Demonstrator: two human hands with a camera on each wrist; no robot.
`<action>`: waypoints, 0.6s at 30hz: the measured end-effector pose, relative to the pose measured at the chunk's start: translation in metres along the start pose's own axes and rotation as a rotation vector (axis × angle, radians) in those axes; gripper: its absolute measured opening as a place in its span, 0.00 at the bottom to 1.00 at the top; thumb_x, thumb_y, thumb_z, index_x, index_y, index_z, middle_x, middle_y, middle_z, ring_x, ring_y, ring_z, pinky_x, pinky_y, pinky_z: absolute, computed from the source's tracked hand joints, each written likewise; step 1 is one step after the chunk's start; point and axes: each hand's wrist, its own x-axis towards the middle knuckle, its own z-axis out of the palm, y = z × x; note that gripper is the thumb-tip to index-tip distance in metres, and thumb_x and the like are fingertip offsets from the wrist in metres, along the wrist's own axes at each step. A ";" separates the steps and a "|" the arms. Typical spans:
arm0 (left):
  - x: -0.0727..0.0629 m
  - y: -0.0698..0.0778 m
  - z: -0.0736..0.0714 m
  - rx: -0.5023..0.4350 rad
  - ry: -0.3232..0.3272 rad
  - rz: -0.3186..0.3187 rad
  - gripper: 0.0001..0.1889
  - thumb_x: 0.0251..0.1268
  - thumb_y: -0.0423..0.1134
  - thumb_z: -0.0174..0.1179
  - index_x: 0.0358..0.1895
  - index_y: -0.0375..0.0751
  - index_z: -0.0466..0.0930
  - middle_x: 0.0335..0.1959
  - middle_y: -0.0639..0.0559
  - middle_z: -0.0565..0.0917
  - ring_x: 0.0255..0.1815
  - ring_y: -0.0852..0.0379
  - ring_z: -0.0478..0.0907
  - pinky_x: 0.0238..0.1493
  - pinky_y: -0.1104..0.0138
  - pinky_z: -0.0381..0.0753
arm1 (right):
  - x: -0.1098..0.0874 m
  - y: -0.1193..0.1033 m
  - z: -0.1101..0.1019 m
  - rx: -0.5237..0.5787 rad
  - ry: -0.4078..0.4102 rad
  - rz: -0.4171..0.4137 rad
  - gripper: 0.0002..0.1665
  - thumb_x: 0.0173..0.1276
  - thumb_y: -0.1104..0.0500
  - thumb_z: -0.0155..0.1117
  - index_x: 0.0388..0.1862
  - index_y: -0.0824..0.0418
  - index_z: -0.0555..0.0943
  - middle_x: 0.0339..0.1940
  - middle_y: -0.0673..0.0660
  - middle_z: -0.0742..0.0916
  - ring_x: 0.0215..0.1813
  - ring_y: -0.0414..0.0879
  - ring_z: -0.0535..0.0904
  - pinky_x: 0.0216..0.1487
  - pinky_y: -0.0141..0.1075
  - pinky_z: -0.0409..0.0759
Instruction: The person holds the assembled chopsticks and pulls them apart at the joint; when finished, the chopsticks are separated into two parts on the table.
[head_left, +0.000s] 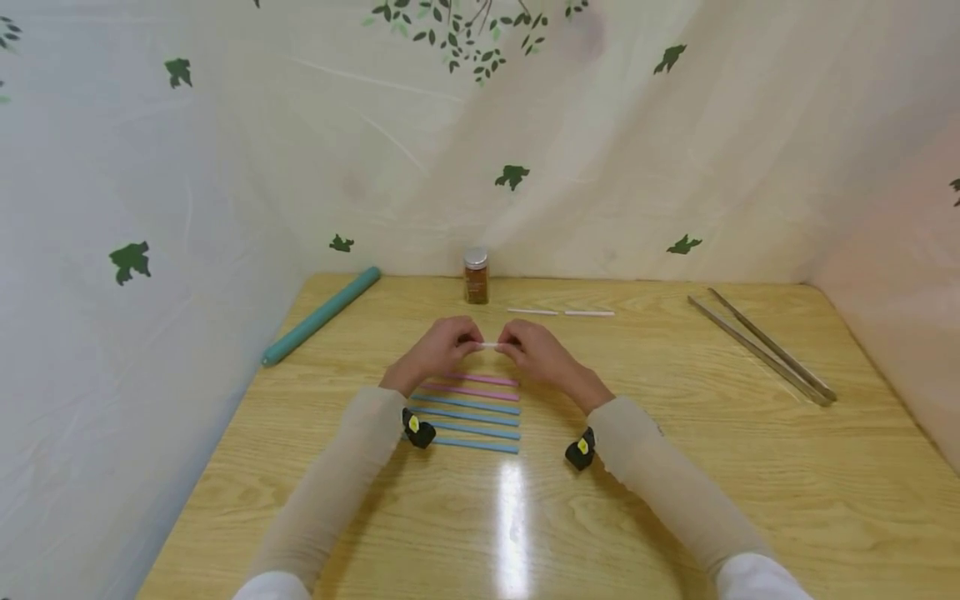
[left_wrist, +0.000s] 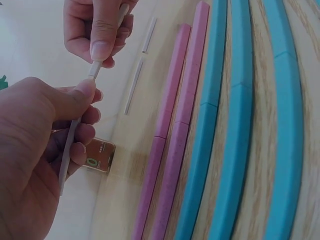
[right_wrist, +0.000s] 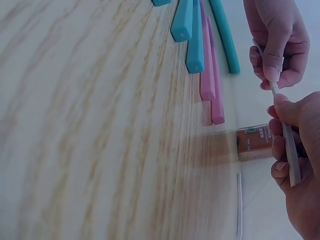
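A thin white stick (head_left: 489, 345) spans the short gap between my two hands, close over the table. My left hand (head_left: 444, 343) pinches it between thumb and fingers, and one end runs back along the palm in the left wrist view. Thumb and curled fingers of my right hand (head_left: 538, 350) grip the other part, whose flat end (right_wrist: 295, 177) shows in the right wrist view. The two thumbs almost meet near its middle. Nearer the body lie two pink sticks (head_left: 487, 396) and several blue sticks (head_left: 480, 414), side by side, partly hidden by the left arm.
Behind the hands stands a spice jar (head_left: 476, 279) with a silver lid. To its right lie two short white sticks (head_left: 533, 312) end to end. A teal rod (head_left: 322, 317) lies at the left edge, metal tongs (head_left: 765, 346) at the right. A curtain (head_left: 420, 167) encloses the table.
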 end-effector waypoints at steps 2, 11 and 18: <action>-0.001 -0.001 0.001 0.002 0.013 0.011 0.05 0.66 0.35 0.60 0.36 0.37 0.82 0.34 0.48 0.82 0.35 0.57 0.79 0.41 0.65 0.79 | 0.000 0.001 0.001 -0.004 0.006 -0.015 0.06 0.70 0.58 0.60 0.36 0.60 0.79 0.33 0.53 0.83 0.34 0.43 0.75 0.38 0.36 0.76; -0.001 -0.001 0.001 -0.024 0.051 0.023 0.04 0.65 0.34 0.60 0.34 0.38 0.82 0.32 0.49 0.82 0.31 0.59 0.76 0.36 0.68 0.77 | -0.002 0.004 -0.001 -0.011 0.034 -0.053 0.05 0.70 0.60 0.60 0.34 0.60 0.78 0.31 0.53 0.82 0.33 0.44 0.73 0.37 0.37 0.75; -0.001 0.002 0.000 -0.028 0.062 0.006 0.04 0.65 0.34 0.60 0.32 0.39 0.82 0.30 0.51 0.81 0.29 0.60 0.74 0.34 0.69 0.75 | -0.004 0.005 -0.004 -0.015 0.032 -0.060 0.05 0.70 0.60 0.59 0.34 0.60 0.77 0.32 0.54 0.81 0.33 0.44 0.72 0.37 0.37 0.73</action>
